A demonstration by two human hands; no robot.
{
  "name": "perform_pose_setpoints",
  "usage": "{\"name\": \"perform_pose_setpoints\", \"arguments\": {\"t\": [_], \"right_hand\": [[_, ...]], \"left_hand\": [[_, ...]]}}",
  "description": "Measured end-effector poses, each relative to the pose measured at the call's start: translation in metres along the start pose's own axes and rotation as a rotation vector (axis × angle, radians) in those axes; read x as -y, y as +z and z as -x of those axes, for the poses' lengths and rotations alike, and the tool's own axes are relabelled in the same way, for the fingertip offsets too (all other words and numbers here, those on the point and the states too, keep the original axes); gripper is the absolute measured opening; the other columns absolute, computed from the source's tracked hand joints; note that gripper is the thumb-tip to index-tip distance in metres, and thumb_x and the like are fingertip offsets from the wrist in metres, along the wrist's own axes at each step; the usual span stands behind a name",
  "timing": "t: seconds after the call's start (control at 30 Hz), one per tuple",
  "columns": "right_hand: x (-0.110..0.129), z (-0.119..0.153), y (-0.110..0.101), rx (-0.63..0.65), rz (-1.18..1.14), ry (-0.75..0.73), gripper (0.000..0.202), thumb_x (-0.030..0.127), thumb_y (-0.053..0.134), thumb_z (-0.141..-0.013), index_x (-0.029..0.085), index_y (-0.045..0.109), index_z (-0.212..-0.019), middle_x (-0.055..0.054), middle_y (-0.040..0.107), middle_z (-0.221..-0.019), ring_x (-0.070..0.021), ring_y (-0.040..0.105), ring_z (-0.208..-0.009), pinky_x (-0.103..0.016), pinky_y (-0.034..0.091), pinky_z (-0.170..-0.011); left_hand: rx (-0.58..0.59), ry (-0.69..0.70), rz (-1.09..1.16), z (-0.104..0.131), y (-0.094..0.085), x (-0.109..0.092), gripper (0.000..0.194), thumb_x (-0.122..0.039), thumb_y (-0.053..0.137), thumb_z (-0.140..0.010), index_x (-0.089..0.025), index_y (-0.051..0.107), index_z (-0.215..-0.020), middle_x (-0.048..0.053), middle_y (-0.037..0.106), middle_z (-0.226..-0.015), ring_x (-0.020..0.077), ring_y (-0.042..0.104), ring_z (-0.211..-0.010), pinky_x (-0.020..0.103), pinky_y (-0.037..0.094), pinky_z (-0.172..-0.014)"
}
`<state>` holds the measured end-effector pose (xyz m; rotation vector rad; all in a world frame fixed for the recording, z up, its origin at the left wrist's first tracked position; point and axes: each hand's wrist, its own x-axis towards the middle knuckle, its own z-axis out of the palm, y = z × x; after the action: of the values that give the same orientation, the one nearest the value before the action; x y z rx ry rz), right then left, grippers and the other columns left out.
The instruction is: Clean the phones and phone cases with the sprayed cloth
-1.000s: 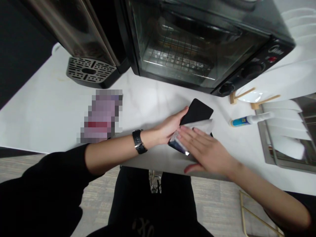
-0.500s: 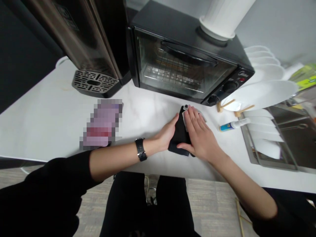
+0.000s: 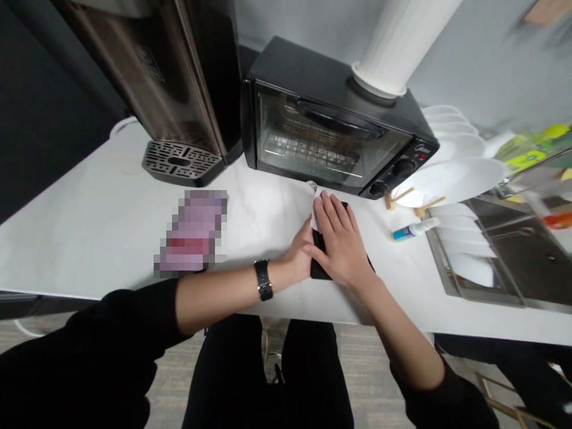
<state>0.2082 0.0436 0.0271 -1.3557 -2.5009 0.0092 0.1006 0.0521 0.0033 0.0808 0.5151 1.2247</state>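
Observation:
A flat black rectangular slab (image 3: 320, 271) lies at the counter's front, mostly covered by my hands; its exact kind I cannot tell. My left hand (image 3: 300, 253) grips its left edge. Over its top, my right hand (image 3: 340, 241) lies flat, fingers long and close together, pressing a crumpled white tissue (image 3: 314, 210) against the surface. The tissue sticks out past the fingertips on the left. The right thumb reaches across toward my left hand.
A black toaster oven (image 3: 330, 131) stands behind, a white cylinder (image 3: 397, 53) on it. To the left are a drink machine (image 3: 183, 164) and a blurred-out purple phone-like thing (image 3: 192, 229). Right: a small blue-and-white bottle (image 3: 413, 229), racked white plates (image 3: 467, 179), a sink (image 3: 513, 238).
My right hand and the tissue have slid left across the black slab, closer to my left hand. More of the slab's right edge now shows. The camera view has shifted slightly.

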Motion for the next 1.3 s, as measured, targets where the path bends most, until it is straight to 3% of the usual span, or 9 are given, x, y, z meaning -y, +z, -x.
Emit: {"name": "perform_pose_setpoints", "arguments": {"t": [0.07,0.23,0.47,0.57,0.7,0.9,1.0,1.13,1.3], "right_hand": [[0.011,-0.002,0.006,0.031,-0.014,0.022,0.088,0.067,0.027,-0.106,0.004,0.024,-0.168,-0.021,0.022,-0.177,-0.036,0.016,-0.167,-0.063,0.024,-0.132],[0.047,0.048,0.018,0.02,-0.013,0.025,0.104,0.073,0.035,-0.102,0.001,0.003,-0.17,-0.027,0.012,-0.178,-0.0371,0.004,-0.168,-0.064,0.027,-0.131],[0.022,0.013,0.021,-0.081,0.036,0.22,0.1,0.074,0.025,-0.104,-0.001,0.013,-0.168,-0.03,0.016,-0.176,-0.0407,0.012,-0.166,-0.068,0.018,-0.131],[0.033,0.018,0.025,-0.075,0.005,0.169,0.097,0.071,0.028,-0.104,0.0,0.012,-0.169,-0.028,0.015,-0.177,-0.0383,0.008,-0.167,-0.065,0.018,-0.132],[0.05,0.054,0.028,-0.014,0.007,0.067,0.113,0.079,0.042,-0.097,0.0,0.005,-0.169,-0.027,0.013,-0.177,-0.0385,0.008,-0.167,-0.062,0.024,-0.132],[0.017,0.025,0.026,-0.137,-0.009,0.22,0.11,0.081,0.034,-0.098,-0.004,0.016,-0.166,-0.034,0.009,-0.175,-0.0425,0.005,-0.166,-0.07,0.017,-0.13],[0.023,0.018,0.027,-0.111,-0.036,0.114,0.11,0.081,0.034,-0.098,-0.007,0.024,-0.163,-0.033,0.009,-0.175,-0.0399,0.005,-0.167,-0.064,0.019,-0.133],[0.046,0.048,0.031,-0.063,-0.042,-0.007,0.119,0.083,0.045,-0.093,-0.008,0.018,-0.165,-0.03,0.015,-0.176,-0.0373,0.007,-0.167,-0.058,0.028,-0.132],[0.028,0.041,0.031,-0.128,-0.034,0.175,0.11,0.078,0.041,-0.099,-0.008,0.02,-0.165,-0.031,0.014,-0.175,-0.0398,0.01,-0.167,-0.062,0.025,-0.132]], "left_hand": [[0.005,0.014,0.036,0.001,0.003,-0.001,0.04,-0.032,0.041,-0.109,-0.025,0.067,-0.138,0.004,0.071,-0.143,0.0221,0.055,-0.147,0.035,0.039,-0.124],[0.054,-0.289,-0.033,0.004,0.002,-0.009,0.055,-0.049,0.034,-0.108,-0.016,0.073,-0.128,0.015,0.079,-0.121,0.0322,0.072,-0.126,0.048,0.054,-0.111],[0.015,-0.126,0.009,0.005,0.006,-0.008,0.047,-0.04,0.037,-0.111,-0.017,0.066,-0.139,0.006,0.07,-0.146,0.017,0.056,-0.146,0.027,0.038,-0.124],[0.034,-0.241,-0.025,0.008,0.005,-0.014,0.056,-0.051,0.034,-0.11,-0.017,0.065,-0.142,0.008,0.063,-0.154,0.0214,0.054,-0.148,0.033,0.04,-0.124],[0.036,-0.372,-0.118,0.008,0.0,-0.018,0.069,-0.06,0.032,-0.108,-0.009,0.069,-0.137,0.02,0.075,-0.133,0.0321,0.067,-0.133,0.047,0.049,-0.117],[0.015,-0.199,-0.145,0.003,0.001,-0.014,0.053,-0.047,0.039,-0.111,-0.02,0.061,-0.15,0.006,0.076,-0.134,0.0233,0.063,-0.139,0.035,0.041,-0.124],[0.033,-0.283,-0.178,0.003,0.0,-0.016,0.063,-0.058,0.033,-0.109,-0.017,0.062,-0.148,0.01,0.075,-0.136,0.0267,0.06,-0.143,0.038,0.043,-0.122],[0.025,-0.436,-0.251,0.005,-0.005,-0.022,0.079,-0.07,0.027,-0.105,-0.009,0.071,-0.131,0.02,0.077,-0.126,0.0326,0.066,-0.135,0.044,0.049,-0.116],[0.002,-0.307,-0.255,0.009,-0.001,-0.021,0.054,-0.049,0.036,-0.11,-0.017,0.068,-0.14,0.009,0.077,-0.132,0.0256,0.067,-0.135,0.04,0.045,-0.122]]}}
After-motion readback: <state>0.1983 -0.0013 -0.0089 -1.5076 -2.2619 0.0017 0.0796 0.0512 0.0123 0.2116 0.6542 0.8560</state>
